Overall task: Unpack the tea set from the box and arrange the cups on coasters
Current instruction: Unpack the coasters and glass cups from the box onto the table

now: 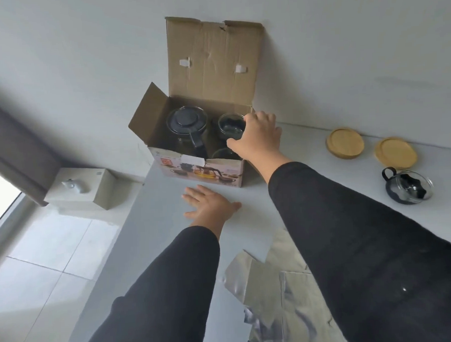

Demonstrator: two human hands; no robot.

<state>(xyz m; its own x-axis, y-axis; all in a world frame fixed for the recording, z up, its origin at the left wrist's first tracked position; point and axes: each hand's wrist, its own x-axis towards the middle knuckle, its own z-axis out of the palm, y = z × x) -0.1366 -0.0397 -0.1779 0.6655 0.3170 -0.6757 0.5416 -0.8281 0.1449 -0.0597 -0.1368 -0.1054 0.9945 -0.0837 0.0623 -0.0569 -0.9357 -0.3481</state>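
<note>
Crumpled silvery wrapping (265, 299) lies on the white table (170, 226) close in front of me. To my left, past the table's edge, a pale box (89, 188) with a small white object (73, 185) on top stands on the tiled floor (41, 259), beneath a grey curtain (8, 135).

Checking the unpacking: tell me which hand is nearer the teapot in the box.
Right. The right hand reaches into the box beside the teapot; the left hand lies flat on the table in front of the box.

The right hand (260, 136) reaches into the open box (198, 167), fingers at a glass cup (231, 124). The left hand (210, 204) lies flat on the desk (156, 226) before the box.
</note>
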